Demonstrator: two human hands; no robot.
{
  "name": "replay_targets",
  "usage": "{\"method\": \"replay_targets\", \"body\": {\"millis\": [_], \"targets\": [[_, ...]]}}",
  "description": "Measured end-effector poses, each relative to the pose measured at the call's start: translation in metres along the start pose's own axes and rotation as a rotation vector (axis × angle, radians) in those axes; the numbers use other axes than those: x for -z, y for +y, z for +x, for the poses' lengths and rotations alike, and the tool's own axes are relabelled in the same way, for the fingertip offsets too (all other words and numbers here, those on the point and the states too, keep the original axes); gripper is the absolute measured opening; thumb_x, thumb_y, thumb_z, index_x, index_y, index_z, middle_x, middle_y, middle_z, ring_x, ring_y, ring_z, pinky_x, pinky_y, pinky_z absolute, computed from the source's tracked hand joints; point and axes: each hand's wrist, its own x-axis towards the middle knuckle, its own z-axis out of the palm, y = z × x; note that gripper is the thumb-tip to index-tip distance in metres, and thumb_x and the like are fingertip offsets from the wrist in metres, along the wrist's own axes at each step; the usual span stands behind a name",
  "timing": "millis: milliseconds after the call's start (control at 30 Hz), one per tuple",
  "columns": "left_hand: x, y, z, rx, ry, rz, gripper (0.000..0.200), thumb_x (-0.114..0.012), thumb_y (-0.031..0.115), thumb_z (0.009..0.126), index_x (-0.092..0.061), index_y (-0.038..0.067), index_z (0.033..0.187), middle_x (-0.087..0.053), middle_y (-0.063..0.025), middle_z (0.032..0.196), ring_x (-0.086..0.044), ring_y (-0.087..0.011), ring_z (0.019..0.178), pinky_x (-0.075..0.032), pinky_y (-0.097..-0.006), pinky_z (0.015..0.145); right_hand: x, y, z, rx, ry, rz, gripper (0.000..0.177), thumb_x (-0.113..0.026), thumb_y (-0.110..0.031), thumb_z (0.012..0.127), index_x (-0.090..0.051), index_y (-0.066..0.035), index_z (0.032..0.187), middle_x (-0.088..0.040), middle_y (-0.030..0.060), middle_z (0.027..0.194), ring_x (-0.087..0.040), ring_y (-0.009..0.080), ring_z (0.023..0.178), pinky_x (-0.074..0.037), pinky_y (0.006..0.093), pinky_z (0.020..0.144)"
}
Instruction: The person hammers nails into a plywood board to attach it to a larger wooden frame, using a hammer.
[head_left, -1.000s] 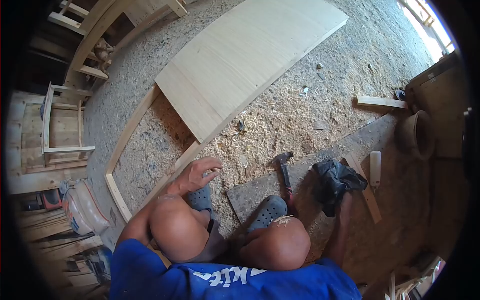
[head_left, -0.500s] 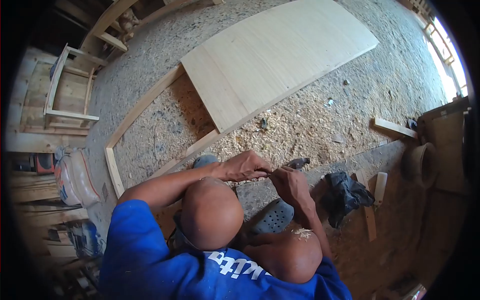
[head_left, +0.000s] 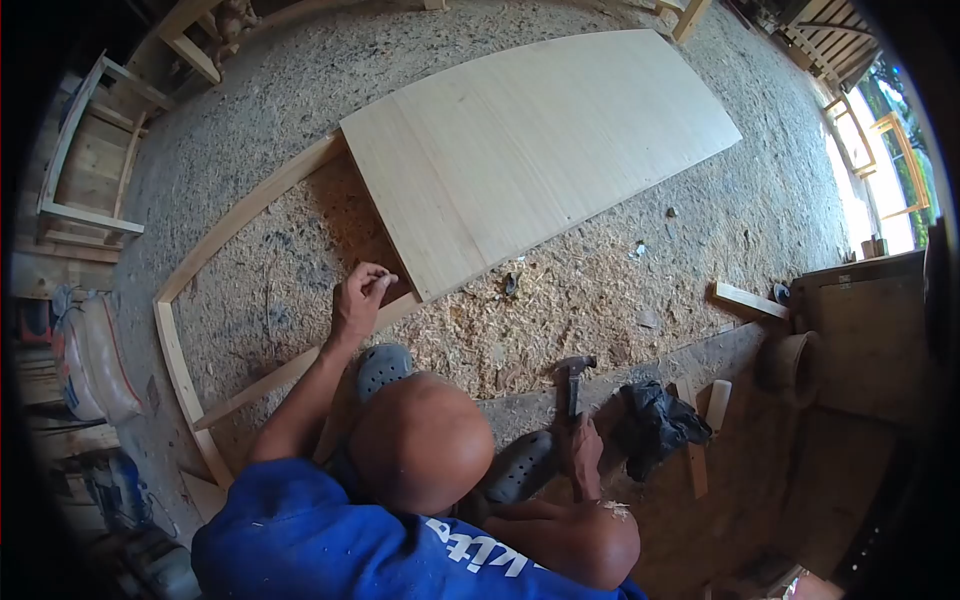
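Note:
In my right hand [head_left: 583, 452] is a hammer [head_left: 574, 378], gripped by its handle with the head pointing away from me, above the shavings. My left hand [head_left: 358, 303] is raised beside the near left corner of a pale plywood panel [head_left: 540, 150]. Its thumb and fingertips are pinched together; whatever is between them is too small to make out. The panel lies over part of a wooden frame with a curved rail [head_left: 250, 205] on one side. A straight rail [head_left: 262, 388] runs from under the panel past my left forearm.
Wood shavings [head_left: 540, 310] cover the floor. A black plastic bag [head_left: 660, 425] and a white bottle-like object [head_left: 718, 403] lie at the right, near a short timber offcut [head_left: 750, 300]. A filled sack [head_left: 100, 360] and a wooden frame [head_left: 90, 215] stand at the left.
My hands have come apart. The left moved left to the panel's corner, still pinched. My right hand lowered, and the hammer now shows upright in its grip. The view has shifted.

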Motion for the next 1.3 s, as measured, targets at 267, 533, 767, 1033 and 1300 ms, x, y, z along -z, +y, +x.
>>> {"method": "replay_targets", "body": {"millis": [267, 533, 767, 1033, 1300], "targets": [[0.055, -0.058, 0.151, -0.374, 0.258, 0.099, 0.014, -0.069, 0.015, 0.098, -0.07, 0.002, 0.102, -0.072, -0.0106, 0.088, -0.069, -0.0232, 0.081, -0.054, -0.0353, 0.075, 0.12, -0.096, 0.029, -0.262, -0.128, 0.067, 0.034, -0.073, -0.025, 0.092, -0.057, -0.004, 0.112, -0.069, 0.0226, 0.09, -0.07, 0.0398, 0.085, -0.053, 0.0474, 0.075], [0.023, -0.091, 0.135, -0.56, -0.201, -0.035, 0.012, -0.073, 0.008, 0.093, -0.072, 0.004, 0.105, -0.074, -0.011, 0.11, -0.067, -0.028, 0.12, -0.053, -0.0412, 0.102, 0.214, -0.214, 0.122, -0.037, -0.295, -0.138, 0.032, -0.065, -0.022, 0.098, -0.054, -0.005, 0.123, -0.057, 0.0106, 0.076, -0.055, 0.0253, 0.065, -0.045, 0.0426, 0.062], [0.009, -0.093, 0.11, -0.472, -0.219, 0.031, 0.013, -0.072, 0.012, 0.094, -0.074, 0.005, 0.105, -0.075, -0.0073, 0.111, -0.064, -0.0268, 0.125, -0.044, -0.0444, 0.115, 0.126, -0.286, 0.145, 0.258, -0.253, 0.094, 0.031, -0.055, -0.016, 0.103, -0.049, -0.004, 0.13, -0.06, 0.0152, 0.078, -0.06, 0.0302, 0.064, -0.046, 0.0437, 0.058], [0.005, -0.097, 0.112, -0.488, -0.201, 0.023, 0.012, -0.074, 0.01, 0.091, -0.075, 0.006, 0.102, -0.075, -0.0072, 0.11, -0.065, -0.0267, 0.124, -0.043, -0.0445, 0.117, 0.065, -0.368, 0.165, 0.582, -0.143, 0.19, 0.063, -0.053, -0.011, 0.102, -0.029, -0.005, 0.16, -0.067, 0.0333, 0.107, -0.069, 0.049, 0.081, -0.053, 0.0541, 0.064], [0.003, -0.097, 0.109, -0.458, -0.075, -0.004, 0.017, -0.078, 0.006, 0.086, -0.075, 0.006, 0.103, -0.075, -0.0079, 0.112, -0.068, -0.0262, 0.119, -0.046, -0.0436, 0.116, 0.033, -0.38, 0.175, 0.554, -0.285, 0.002, 0.065, -0.052, -0.012, 0.105, -0.025, -0.01, 0.163, -0.065, 0.0317, 0.108, -0.066, 0.0491, 0.076, -0.052, 0.0546, 0.059]]}}
